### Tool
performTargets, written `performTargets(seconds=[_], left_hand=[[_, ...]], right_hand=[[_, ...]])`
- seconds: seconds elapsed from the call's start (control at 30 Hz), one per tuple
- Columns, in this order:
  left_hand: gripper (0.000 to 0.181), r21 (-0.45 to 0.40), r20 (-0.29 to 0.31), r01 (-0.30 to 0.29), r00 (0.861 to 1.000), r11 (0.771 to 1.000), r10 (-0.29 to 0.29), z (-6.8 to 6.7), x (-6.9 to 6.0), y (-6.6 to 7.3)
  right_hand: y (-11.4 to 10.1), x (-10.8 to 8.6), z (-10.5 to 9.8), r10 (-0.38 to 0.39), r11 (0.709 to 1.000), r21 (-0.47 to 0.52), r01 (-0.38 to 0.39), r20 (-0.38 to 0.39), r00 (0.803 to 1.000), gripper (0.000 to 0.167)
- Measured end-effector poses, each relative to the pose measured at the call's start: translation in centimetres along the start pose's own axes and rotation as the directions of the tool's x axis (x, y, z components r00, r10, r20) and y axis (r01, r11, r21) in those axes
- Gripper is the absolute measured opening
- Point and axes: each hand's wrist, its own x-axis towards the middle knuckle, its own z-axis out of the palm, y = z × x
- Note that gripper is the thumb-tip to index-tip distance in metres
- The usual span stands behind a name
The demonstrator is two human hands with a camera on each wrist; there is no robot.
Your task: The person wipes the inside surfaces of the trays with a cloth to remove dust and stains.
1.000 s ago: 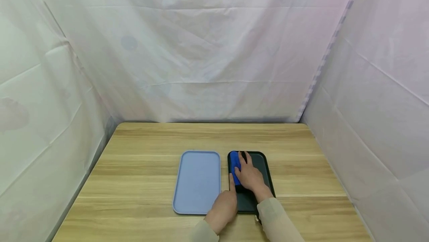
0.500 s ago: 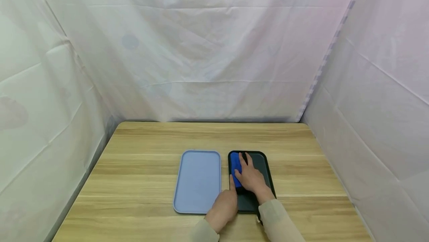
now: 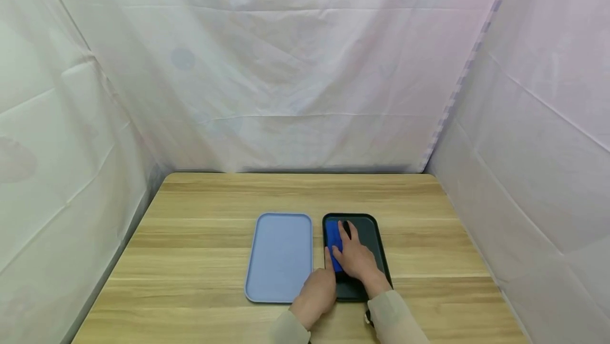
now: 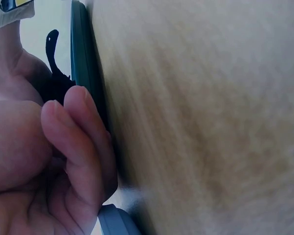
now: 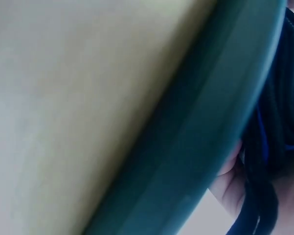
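Note:
A folded fabric item, bright blue with black parts, lies along the left side of the dark green tray; its exact kind is unclear. Spread over it, the right hand rests its fingers and thumb on top. The left hand points its straight index finger at the item's lower left edge by the tray rim, its other fingers curled in and holding nothing. The left wrist view shows a black strap sticking up beyond these fingers. Dark fabric layers with blue edges show in the right wrist view.
Just left of the green tray lies a light blue tray with nothing on it. Both trays sit on a wood-grain table. White curtains hang behind and along both sides.
The fabric item has slid slightly toward the person inside the green tray, and the right hand has moved with it. The left hand has stayed almost in place.

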Motion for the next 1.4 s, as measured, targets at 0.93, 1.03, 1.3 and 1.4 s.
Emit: performTargets(seconds=[0.93,1.03,1.3,1.4], left_hand=[[0.098,0.013,0.003,-0.022,1.000,1.000,0.022,0.2,0.0,-0.3],[0.096,0.012,0.001,-0.023,1.000,1.000,0.023,0.2,-0.1,-0.3],[0.096,0.017,0.004,-0.017,1.000,1.000,0.017,-0.1,0.0,-0.1],[0.099,0.014,0.014,-0.009,1.000,1.000,0.009,-0.3,0.0,0.0]], right_hand=[[-0.2,-2.1,0.3,-0.005,1.000,-0.012,0.005,0.005,1.000,0.073],[-0.3,-2.3,0.3,-0.005,1.000,-0.014,0.005,0.004,1.000,0.073],[0.0,-2.9,0.2,-0.023,1.000,0.006,0.023,0.009,1.000,0.073],[0.3,-3.0,0.1,-0.030,0.999,0.015,0.030,0.016,0.999,0.073]])
